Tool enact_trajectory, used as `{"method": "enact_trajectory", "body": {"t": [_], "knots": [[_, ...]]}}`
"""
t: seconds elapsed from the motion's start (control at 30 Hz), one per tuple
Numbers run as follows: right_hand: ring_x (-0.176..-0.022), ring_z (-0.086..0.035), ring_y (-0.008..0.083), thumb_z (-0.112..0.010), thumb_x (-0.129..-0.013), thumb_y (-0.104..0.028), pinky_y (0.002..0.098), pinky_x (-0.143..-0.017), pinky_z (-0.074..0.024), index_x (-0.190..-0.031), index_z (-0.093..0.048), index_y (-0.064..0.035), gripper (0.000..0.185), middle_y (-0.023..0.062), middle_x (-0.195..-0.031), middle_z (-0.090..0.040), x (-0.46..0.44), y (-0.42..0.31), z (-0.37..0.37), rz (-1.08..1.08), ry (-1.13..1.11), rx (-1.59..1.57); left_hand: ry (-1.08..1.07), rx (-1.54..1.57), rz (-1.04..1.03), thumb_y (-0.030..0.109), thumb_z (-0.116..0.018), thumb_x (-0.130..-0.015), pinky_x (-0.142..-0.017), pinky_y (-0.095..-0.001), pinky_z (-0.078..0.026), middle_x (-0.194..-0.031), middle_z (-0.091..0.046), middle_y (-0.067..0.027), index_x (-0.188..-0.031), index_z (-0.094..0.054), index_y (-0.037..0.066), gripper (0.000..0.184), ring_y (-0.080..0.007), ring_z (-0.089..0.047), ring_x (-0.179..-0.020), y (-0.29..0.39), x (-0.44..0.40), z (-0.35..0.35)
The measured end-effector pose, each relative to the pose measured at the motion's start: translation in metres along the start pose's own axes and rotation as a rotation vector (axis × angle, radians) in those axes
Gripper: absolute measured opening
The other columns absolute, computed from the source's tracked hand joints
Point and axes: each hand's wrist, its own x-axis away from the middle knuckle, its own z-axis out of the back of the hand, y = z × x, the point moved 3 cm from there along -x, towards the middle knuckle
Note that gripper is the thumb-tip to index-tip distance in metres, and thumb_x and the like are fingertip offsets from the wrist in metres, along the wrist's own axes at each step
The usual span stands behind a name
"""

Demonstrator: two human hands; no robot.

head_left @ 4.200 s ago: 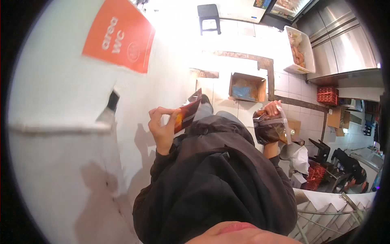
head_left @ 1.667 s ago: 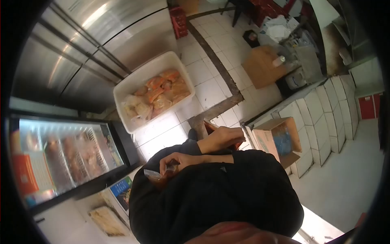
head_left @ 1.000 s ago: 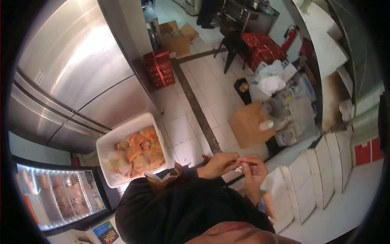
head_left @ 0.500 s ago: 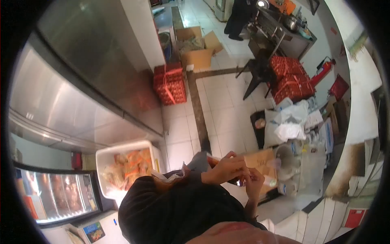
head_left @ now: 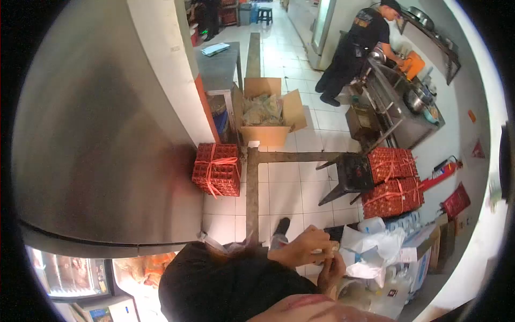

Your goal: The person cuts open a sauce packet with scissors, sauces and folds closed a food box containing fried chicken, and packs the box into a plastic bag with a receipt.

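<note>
My left hand (head_left: 307,247) reaches out of a black sleeve (head_left: 220,279), its fingers bent and closed in a pinch. Just below it, my right hand (head_left: 331,271) has its fingertips closed too, meeting those of the left. Something small and pale seems to sit between the fingertips, too small and covered to name. A clear plastic bag (head_left: 230,248) with something brownish in it shows beyond the left sleeve, partly hidden by it. Close to the right hand lies a crumpled white plastic bag (head_left: 370,249).
Red egg trays tied with ribbon (head_left: 217,169) stand by the steel fridge (head_left: 118,134). More tied trays (head_left: 392,182) sit by a black stool (head_left: 348,174). An open carton (head_left: 265,134) holds plastic bags. A co-worker (head_left: 357,48) stands at the sink with an orange board (head_left: 413,65).
The view has tilted up and shifted, bringing the co-worker and more floor into sight. Both hands stay together; the shiny brownish item near them earlier no longer shows. The white tub is now mostly hidden.
</note>
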Motion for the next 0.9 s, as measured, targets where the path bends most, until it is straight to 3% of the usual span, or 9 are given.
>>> {"method": "enact_trajectory", "body": {"t": [0.1,0.13,0.23,0.4,0.5,0.63,0.67,0.8,0.9], "knots": [[-0.067,-0.058,0.025,-0.056,-0.087,-0.015,0.0332,-0.061,-0.0444,-0.084,-0.061,0.0002,0.016,0.0144,-0.075,-0.061,-0.088,0.013,-0.02,0.218,0.003,0.027,-0.003,-0.067,0.01,0.021,-0.065,-0.081,-0.075,-0.0344,-0.032,-0.071,-0.043,-0.004,-0.073,-0.052,0.009,0.019,-0.0226,-0.047,-0.073,-0.046,-0.054,0.022],[-0.067,-0.059,0.0257,-0.055,-0.086,-0.01,0.033,-0.064,-0.0457,-0.084,-0.06,0.0005,0.012,0.0141,-0.077,-0.061,-0.114,0.028,-0.027,0.132,-0.007,0.052,0.002,-0.096,0.016,0.02,-0.063,-0.081,-0.074,-0.034,-0.031,-0.07,-0.043,-0.0037,-0.072,-0.051,0.009,0.018,-0.0218,-0.046,-0.073,-0.06,-0.079,0.035],[-0.07,-0.059,0.0278,-0.054,-0.084,-0.006,0.033,-0.067,-0.0467,-0.086,-0.06,0.0006,0.009,0.0143,-0.078,-0.062,-0.203,0.035,-0.052,0.171,-0.115,-0.179,0.032,-0.202,0.03,0.021,-0.062,-0.082,-0.074,-0.0328,-0.03,-0.07,-0.042,-0.0039,-0.074,-0.05,0.01,0.018,-0.0215,-0.046,-0.073,-0.096,-0.134,0.069],[-0.07,-0.061,0.0272,-0.057,-0.077,0.002,0.0334,-0.069,-0.0472,-0.08,-0.059,0.0019,0.004,0.0157,-0.077,-0.062,-0.346,0.027,-0.12,0.285,-0.186,-0.019,0.157,-0.298,0.245,0.024,-0.062,-0.082,-0.076,-0.0328,-0.032,-0.076,-0.05,-0.0029,-0.08,-0.054,0.011,0.016,-0.0201,-0.051,-0.078,-0.177,-0.203,0.14],[-0.075,-0.057,0.0184,-0.054,-0.087,-0.003,0.0293,-0.069,-0.046,-0.084,-0.057,0.0032,0.008,0.012,-0.079,-0.06,-0.429,0.015,-0.159,0.393,-0.211,-0.067,0.287,-0.342,0.258,0.028,-0.063,-0.081,-0.075,-0.0327,-0.033,-0.078,-0.054,-0.0016,-0.084,-0.057,0.012,0.017,-0.0196,-0.053,-0.077,-0.232,-0.246,0.182],[-0.078,-0.056,0.0169,-0.051,-0.091,-0.005,0.0283,-0.071,-0.0454,-0.088,-0.055,0.0045,0.011,0.0105,-0.087,-0.058,-0.522,0.027,-0.198,0.208,-0.181,-0.146,0.238,-0.453,0.259,0.029,-0.063,-0.081,-0.072,-0.0321,-0.033,-0.074,-0.054,0.0001,-0.082,-0.058,0.013,0.017,-0.0182,-0.053,-0.073,-0.288,-0.299,0.24],[-0.076,-0.056,0.0159,-0.051,-0.091,-0.005,0.0271,-0.068,-0.0458,-0.088,-0.056,0.0047,0.012,0.0104,-0.087,-0.059,-0.542,0.018,-0.207,0.273,-0.15,-0.185,0.227,-0.48,0.241,0.029,-0.063,-0.081,-0.071,-0.0321,-0.033,-0.073,-0.053,0.0,-0.082,-0.058,0.014,0.017,-0.0178,-0.053,-0.073,-0.303,-0.317,0.251],[-0.076,-0.063,0.0176,-0.056,-0.086,-0.002,0.0266,-0.069,-0.05,-0.09,-0.064,0.0026,0.01,0.014,-0.084,-0.066,-0.621,0.026,-0.216,0.049,-0.019,-0.122,0.226,-0.538,0.159,0.028,-0.06,-0.083,-0.071,-0.0324,-0.033,-0.071,-0.05,-0.0005,-0.081,-0.058,0.015,0.014,-0.0165,-0.052,-0.071,-0.35,-0.392,0.28],[-0.074,-0.064,0.0168,-0.057,-0.084,-0.001,0.0271,-0.069,-0.0506,-0.088,-0.065,0.0015,0.009,0.0136,-0.085,-0.067,-0.677,0.025,-0.214,0.247,-0.031,-0.169,0.186,-0.5,0.134,0.027,-0.059,-0.083,-0.073,-0.0322,-0.034,-0.072,-0.053,0.0008,-0.081,-0.058,0.015,0.012,-0.0166,-0.053,-0.071,-0.393,-0.442,0.289]]}}
